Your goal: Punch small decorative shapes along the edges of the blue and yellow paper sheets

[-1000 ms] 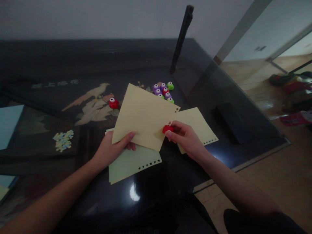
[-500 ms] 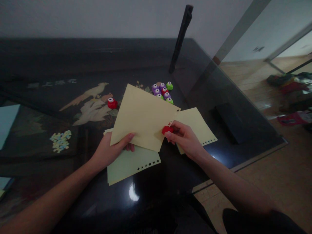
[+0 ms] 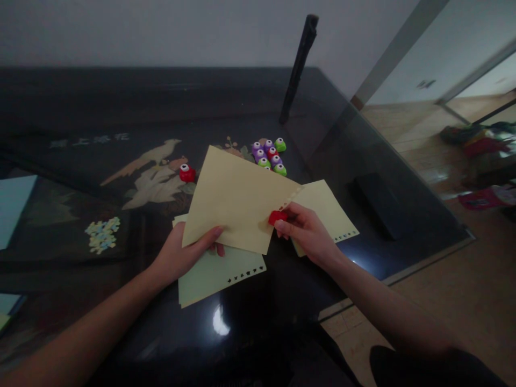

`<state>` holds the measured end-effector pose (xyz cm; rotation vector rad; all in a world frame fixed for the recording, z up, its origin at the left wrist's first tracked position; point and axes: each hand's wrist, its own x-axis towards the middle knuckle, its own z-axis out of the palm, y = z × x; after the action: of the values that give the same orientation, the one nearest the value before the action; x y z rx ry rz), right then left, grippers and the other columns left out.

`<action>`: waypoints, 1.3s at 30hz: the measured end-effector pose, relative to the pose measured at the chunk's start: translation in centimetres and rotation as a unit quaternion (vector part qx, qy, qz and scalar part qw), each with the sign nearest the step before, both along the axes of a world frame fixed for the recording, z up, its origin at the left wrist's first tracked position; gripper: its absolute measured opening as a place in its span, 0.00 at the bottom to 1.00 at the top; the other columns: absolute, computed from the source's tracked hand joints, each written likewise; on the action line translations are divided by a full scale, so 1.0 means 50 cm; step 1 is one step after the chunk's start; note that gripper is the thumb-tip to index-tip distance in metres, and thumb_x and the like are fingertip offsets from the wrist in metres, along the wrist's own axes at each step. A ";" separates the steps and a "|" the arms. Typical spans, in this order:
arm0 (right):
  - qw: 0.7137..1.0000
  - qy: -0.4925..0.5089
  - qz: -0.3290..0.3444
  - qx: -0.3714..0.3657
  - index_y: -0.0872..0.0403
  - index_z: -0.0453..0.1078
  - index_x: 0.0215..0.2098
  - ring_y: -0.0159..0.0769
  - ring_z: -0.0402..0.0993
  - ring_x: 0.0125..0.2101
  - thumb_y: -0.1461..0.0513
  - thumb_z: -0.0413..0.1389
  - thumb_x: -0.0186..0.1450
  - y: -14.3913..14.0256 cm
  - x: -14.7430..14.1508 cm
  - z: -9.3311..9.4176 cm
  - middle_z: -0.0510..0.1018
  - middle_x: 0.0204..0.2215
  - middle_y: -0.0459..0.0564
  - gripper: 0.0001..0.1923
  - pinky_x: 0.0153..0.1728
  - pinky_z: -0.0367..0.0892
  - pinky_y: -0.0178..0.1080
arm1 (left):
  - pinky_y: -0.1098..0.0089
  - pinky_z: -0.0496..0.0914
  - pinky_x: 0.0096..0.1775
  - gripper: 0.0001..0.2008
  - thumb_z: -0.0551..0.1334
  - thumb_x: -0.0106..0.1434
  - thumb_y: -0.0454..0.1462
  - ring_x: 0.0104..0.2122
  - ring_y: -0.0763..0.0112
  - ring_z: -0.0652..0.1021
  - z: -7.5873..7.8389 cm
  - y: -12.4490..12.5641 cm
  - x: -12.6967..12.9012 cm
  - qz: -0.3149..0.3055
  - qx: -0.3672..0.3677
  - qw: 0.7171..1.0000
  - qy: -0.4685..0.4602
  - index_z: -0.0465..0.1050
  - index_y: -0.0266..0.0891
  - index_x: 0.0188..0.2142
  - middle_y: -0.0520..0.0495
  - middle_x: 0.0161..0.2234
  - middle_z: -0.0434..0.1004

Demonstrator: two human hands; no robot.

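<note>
The person's left hand (image 3: 189, 250) has a yellow sheet (image 3: 234, 199) pinched, thumb on top and fingers beneath; the right hand (image 3: 306, 231) grips a red punch (image 3: 277, 217) between thumb and fingers, right at the sheet's edge, toward four o'clock from its middle — from here I can't tell whether paper sits in the slot; cut shapes run along that edge. Around the sheet, a cluster of punches (image 3: 272, 153) lies between one and two o'clock; a lone punch (image 3: 186, 174) sits at ten; pale-green paper (image 3: 217, 271) with notched edge pokes out at six; more yellow paper (image 3: 328, 207) lies at three — partly under the right hand; cut-outs (image 3: 102, 235) lie between eight and nine.
</note>
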<state>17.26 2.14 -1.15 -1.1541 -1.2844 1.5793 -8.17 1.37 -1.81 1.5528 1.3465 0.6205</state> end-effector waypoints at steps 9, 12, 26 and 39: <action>0.999 0.027 -0.002 0.020 0.54 0.71 0.33 0.27 0.65 0.24 0.61 0.63 0.58 0.000 -0.002 -0.011 0.72 0.24 0.42 0.07 0.26 0.60 0.34 | 0.73 0.70 0.26 0.22 0.57 0.62 0.47 0.21 0.70 0.75 0.003 -0.002 0.001 0.001 0.007 1.000 -0.019 0.75 0.38 0.17 0.48 0.19 0.77; 1.000 0.024 -0.008 0.017 0.54 0.71 0.33 0.27 0.65 0.24 0.61 0.63 0.58 -0.001 -0.002 -0.009 0.72 0.24 0.42 0.07 0.27 0.61 0.34 | 0.73 0.71 0.27 0.22 0.57 0.62 0.46 0.21 0.70 0.76 0.002 -0.002 0.001 -0.001 0.012 1.000 -0.017 0.75 0.38 0.17 0.48 0.19 0.77; 0.999 -0.009 0.044 -0.012 0.54 0.69 0.34 0.29 0.67 0.26 0.58 0.62 0.59 -0.001 -0.001 -0.001 0.73 0.26 0.44 0.09 0.29 0.63 0.35 | 0.71 0.71 0.24 0.19 0.59 0.57 0.49 0.21 0.66 0.77 0.009 -0.008 0.009 0.072 -0.064 0.995 -0.014 0.75 0.37 0.20 0.44 0.21 0.80; 0.998 -0.002 0.042 -0.047 0.54 0.70 0.35 0.28 0.68 0.26 0.61 0.63 0.57 -0.001 -0.003 0.005 0.74 0.27 0.43 0.10 0.31 0.65 0.35 | 0.72 0.71 0.25 0.21 0.59 0.59 0.50 0.23 0.66 0.77 -0.010 -0.005 0.004 0.094 -0.065 0.993 0.002 0.76 0.36 0.22 0.42 0.20 0.79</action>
<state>17.11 2.07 -0.89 -1.1752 -1.2879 1.7148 -7.95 1.12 -2.30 1.3324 1.5175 0.6323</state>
